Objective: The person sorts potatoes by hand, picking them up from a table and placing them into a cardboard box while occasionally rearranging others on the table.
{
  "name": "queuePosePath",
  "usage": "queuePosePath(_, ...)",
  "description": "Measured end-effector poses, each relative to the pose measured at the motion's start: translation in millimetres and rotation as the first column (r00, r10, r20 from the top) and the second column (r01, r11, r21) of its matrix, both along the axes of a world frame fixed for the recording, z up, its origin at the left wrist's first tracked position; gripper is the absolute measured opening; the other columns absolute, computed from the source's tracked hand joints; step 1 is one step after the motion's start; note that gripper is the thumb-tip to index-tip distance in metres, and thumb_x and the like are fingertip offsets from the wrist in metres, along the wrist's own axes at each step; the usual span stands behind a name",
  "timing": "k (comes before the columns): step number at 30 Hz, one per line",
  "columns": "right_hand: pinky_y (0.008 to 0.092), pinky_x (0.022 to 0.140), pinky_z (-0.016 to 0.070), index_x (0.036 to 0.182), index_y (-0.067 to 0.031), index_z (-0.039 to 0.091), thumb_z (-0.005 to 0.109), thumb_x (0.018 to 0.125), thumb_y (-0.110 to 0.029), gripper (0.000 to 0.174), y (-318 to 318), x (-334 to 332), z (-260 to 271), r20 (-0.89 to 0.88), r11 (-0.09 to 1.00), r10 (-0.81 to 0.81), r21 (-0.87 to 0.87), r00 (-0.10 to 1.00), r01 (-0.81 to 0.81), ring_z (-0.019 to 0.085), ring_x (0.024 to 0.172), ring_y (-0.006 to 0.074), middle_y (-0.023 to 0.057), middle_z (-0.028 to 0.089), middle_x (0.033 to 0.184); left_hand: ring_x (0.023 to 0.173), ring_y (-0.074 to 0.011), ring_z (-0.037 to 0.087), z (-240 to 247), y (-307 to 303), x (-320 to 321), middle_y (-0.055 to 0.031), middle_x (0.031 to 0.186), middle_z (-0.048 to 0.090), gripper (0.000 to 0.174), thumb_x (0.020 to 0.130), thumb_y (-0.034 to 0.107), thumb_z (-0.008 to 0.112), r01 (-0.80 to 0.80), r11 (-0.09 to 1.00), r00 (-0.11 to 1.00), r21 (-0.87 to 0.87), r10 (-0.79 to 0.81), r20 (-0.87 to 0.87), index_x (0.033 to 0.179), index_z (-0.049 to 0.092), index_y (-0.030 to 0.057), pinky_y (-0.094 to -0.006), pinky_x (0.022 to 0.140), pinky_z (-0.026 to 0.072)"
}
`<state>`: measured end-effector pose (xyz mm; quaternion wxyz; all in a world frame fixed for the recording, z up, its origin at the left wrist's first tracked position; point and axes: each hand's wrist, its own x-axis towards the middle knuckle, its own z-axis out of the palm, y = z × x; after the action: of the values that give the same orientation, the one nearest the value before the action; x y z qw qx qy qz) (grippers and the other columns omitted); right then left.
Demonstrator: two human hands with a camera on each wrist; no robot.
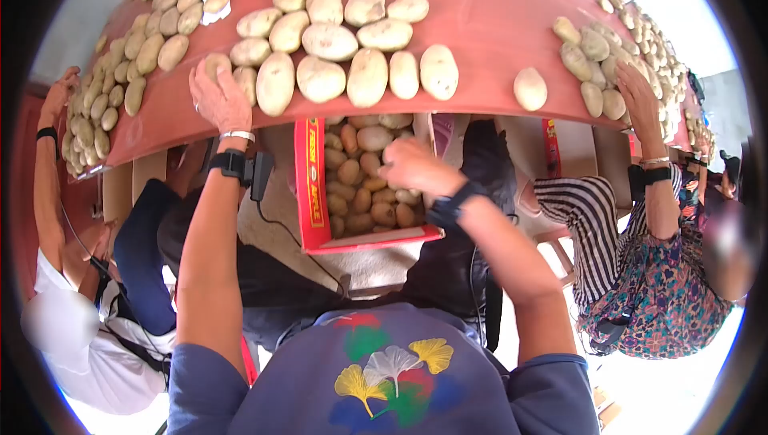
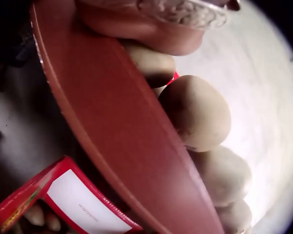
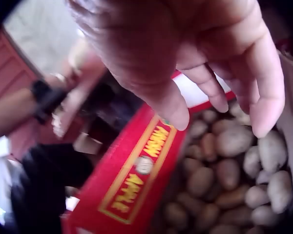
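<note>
At the near edge of the red table [image 1: 492,31], my left hand [image 1: 220,97] holds a potato [image 1: 217,66] between thumb and fingers. It is at the left end of a group of larger potatoes [image 1: 321,79] laid in rows. In the left wrist view, the palm side [image 2: 180,39] shows at the top and the fingers are mostly hidden. My right hand [image 1: 420,167] hovers over a red cardboard box [image 1: 314,183] full of smaller potatoes [image 1: 360,203]. The right wrist view shows its thumb and fingers [image 3: 268,92] apart and loosely bent, with nothing between them.
A single potato [image 1: 530,89] lies to the right of the rows. Potato heaps [image 1: 108,99] cover the table's left end and more [image 1: 596,59] lie at the right. People sit on both sides, with a hand [image 1: 638,95] by the right heap. Cables hang near my wrists.
</note>
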<state>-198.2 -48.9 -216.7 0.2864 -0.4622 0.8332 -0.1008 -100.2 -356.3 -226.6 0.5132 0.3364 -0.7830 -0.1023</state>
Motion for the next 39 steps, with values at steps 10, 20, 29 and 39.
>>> queuePosePath(10,0.0393,0.077,0.0523,0.103,-0.0016,0.063,0.054,0.082,-0.016,0.027,-24,-24,-221,-0.226,0.784,-0.418,0.399,0.88,0.475,0.063,0.098,0.0312,0.0191,0.063,0.105,0.116,-0.0421,0.043,9,15,5,-0.0234,0.131,0.04,0.048,0.085,0.024,0.044,-0.105,0.992,0.98,0.07,0.091,0.176,0.129,0.043,0.0076,-0.0494,0.096,0.0358)
queuePosePath(20,0.0387,0.072,0.0546,0.112,-0.007,0.053,0.047,0.09,-0.015,0.024,-14,-24,-241,-0.313,0.829,-0.376,0.307,0.872,0.468,0.067,0.085,0.0293,0.0135,0.067,0.094,0.117,-0.0412,0.042,17,23,2,-0.0233,0.133,0.038,0.051,0.082,0.025,0.043,-0.115,0.989,0.968,0.089,0.091,0.234,0.13,0.041,0.0094,-0.0504,0.097,0.0343)
queuePosePath(29,0.032,0.068,0.0567,0.135,0.007,0.025,0.07,0.068,-0.02,0.085,-25,19,-48,0.78,0.873,-0.33,0.037,0.532,0.487,0.057,0.096,0.0206,0.0201,0.047,0.118,0.113,-0.0422,0.044,20,26,3,-0.0202,0.134,0.038,0.05,0.082,0.025,0.045,-0.146,0.984,0.966,0.105,0.119,0.229,0.129,0.042,0.0103,-0.0505,0.094,0.0372)
queuePosePath(39,0.0265,0.076,0.0488,0.124,-0.0177,0.05,0.071,0.064,-0.007,0.065,4,-69,151,0.273,0.735,-0.252,-0.57,0.928,0.367,0.056,0.086,0.0102,0.0003,0.06,0.1,0.109,-0.0438,0.046,19,21,6,-0.0211,0.133,0.038,0.05,0.08,0.025,0.049,-0.157,0.983,0.967,0.093,0.134,0.216,0.127,0.043,0.0077,-0.0503,0.092,0.0388)
